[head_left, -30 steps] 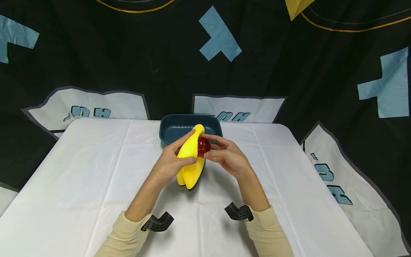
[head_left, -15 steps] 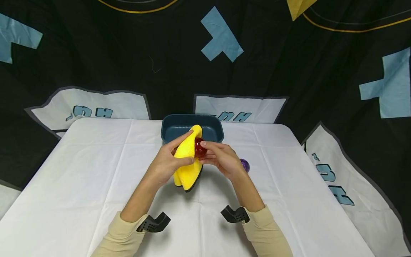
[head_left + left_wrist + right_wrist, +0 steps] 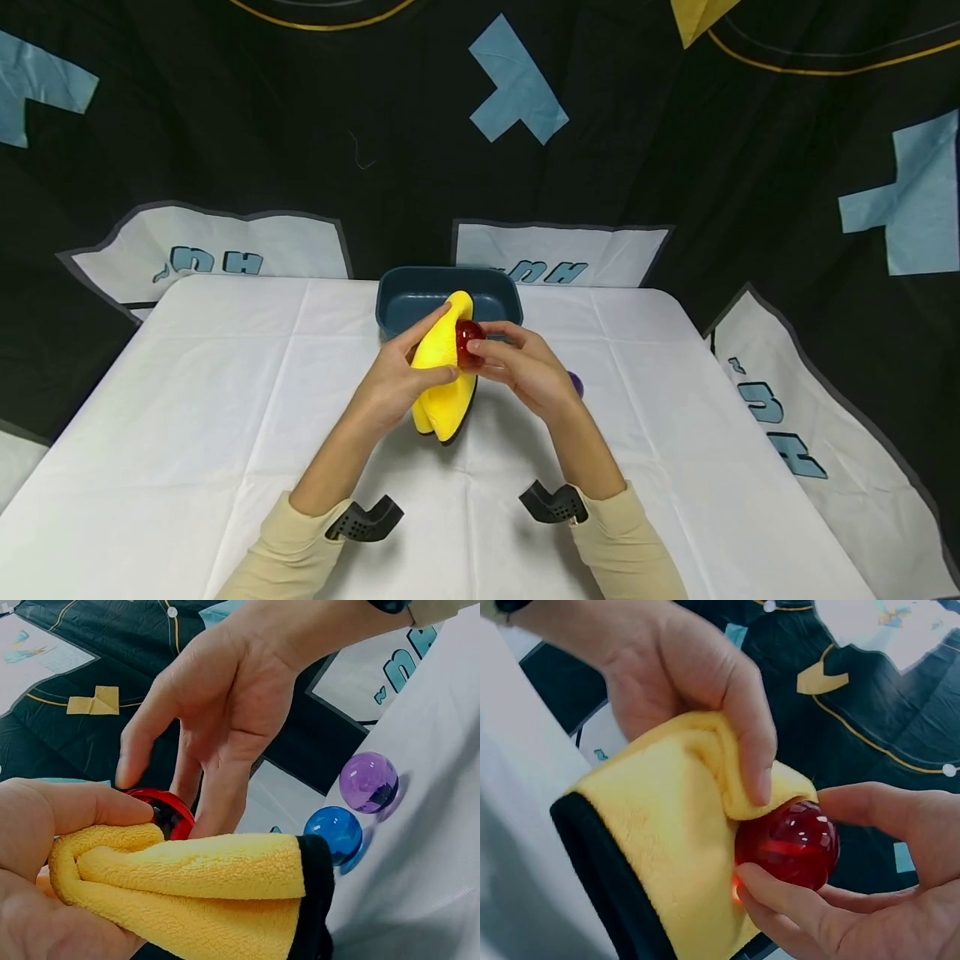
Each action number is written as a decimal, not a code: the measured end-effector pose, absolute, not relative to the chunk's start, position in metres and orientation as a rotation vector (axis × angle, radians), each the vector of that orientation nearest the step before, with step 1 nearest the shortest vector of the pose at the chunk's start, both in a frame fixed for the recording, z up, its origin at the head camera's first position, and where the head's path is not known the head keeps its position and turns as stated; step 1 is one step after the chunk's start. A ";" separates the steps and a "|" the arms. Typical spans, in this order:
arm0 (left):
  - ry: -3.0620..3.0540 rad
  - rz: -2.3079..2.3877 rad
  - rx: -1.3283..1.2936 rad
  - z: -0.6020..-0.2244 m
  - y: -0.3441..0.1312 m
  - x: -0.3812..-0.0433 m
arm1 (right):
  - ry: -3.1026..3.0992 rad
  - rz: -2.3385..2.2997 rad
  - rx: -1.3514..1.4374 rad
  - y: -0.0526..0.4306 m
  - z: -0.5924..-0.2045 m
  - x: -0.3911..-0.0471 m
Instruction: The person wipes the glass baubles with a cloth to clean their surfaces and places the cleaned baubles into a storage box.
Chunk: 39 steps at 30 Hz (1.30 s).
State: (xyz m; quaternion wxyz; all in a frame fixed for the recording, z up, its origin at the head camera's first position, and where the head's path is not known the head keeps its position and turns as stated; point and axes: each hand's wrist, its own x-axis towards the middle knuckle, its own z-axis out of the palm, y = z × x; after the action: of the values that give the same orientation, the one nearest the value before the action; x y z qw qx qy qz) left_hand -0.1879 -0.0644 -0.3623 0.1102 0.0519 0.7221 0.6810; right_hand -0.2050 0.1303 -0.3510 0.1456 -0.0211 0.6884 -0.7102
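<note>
My left hand (image 3: 393, 379) grips a folded yellow cloth (image 3: 442, 400) with a dark edge, thumb in front and fingers behind. Against the cloth's right side sits a glossy red ball (image 3: 791, 844), which my right hand (image 3: 528, 367) holds between thumb and fingers. In the right wrist view the cloth wraps partly round the ball, with the left thumb pressing the fold just above it. From the left wrist the ball is mostly hidden behind the cloth and left thumb. Both hands are raised over the table, in front of the blue bin.
A dark blue bin (image 3: 397, 308) stands at the table's far edge, behind the cloth. A purple ball (image 3: 369, 782) and a blue ball (image 3: 334, 834) lie on the white tablecloth (image 3: 225, 400); in the head view the right wrist partly covers the purple one. Black fabric hangs behind.
The right fingers have shifted their grip round the red ball against the cloth. The cloth and both hands moved slightly left, then back right. The purple ball has come partly into sight.
</note>
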 end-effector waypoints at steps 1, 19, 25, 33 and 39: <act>2.117 2.005 0.148 -0.362 -0.064 -0.188 | 1.971 -2.049 -0.058 0.131 -0.351 -0.205; 2.090 2.039 0.162 -0.360 -0.067 -0.188 | 1.857 -2.104 -0.097 0.132 -0.364 -0.211; 2.062 2.039 0.153 -0.364 -0.063 -0.188 | 1.917 -2.148 -0.087 0.133 -0.356 -0.208; 2.097 2.018 0.122 -0.364 -0.061 -0.187 | 1.827 -2.167 -0.086 0.138 -0.356 -0.209; 2.122 1.994 0.084 -0.364 -0.062 -0.186 | 1.866 -2.152 -0.069 0.136 -0.362 -0.210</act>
State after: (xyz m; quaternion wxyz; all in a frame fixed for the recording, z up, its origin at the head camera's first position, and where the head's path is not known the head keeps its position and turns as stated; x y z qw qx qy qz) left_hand -0.1863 -0.0615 -0.3642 0.1141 0.0288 0.7238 0.6799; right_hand -0.2100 0.1356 -0.3620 0.1458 -0.0239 0.6479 -0.7473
